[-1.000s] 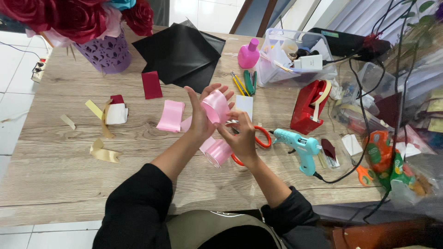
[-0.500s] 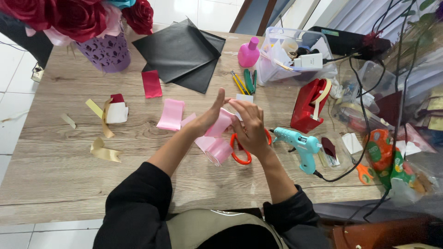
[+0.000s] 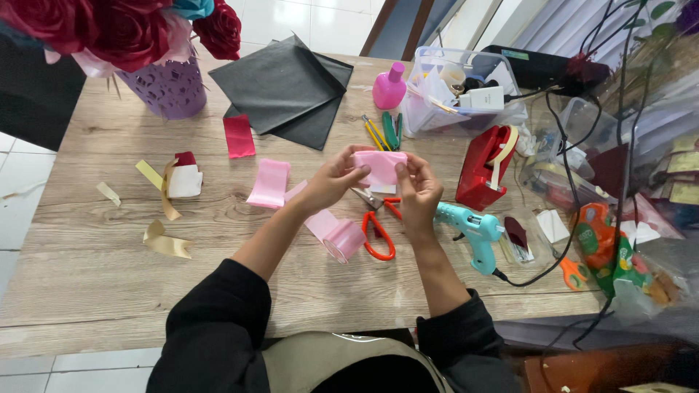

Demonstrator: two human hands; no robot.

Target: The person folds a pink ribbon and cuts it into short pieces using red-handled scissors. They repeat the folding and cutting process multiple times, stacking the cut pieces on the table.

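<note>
Scissors (image 3: 377,227) lie on the table (image 3: 109,291) between ribbon roll (image 3: 344,240) and glue gun (image 3: 473,229).

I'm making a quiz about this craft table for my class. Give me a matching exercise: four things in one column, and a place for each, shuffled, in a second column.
Things:
1. pink ribbon piece
2. orange scissors
3. glue gun
4. black paper sheets

Places:
A. at the far side of the table, beside the purple vase
B. held between the left hand and right hand
C. on the table under the hands
D. just right of the right wrist

Pairs: 1-B, 2-C, 3-D, 4-A
</note>
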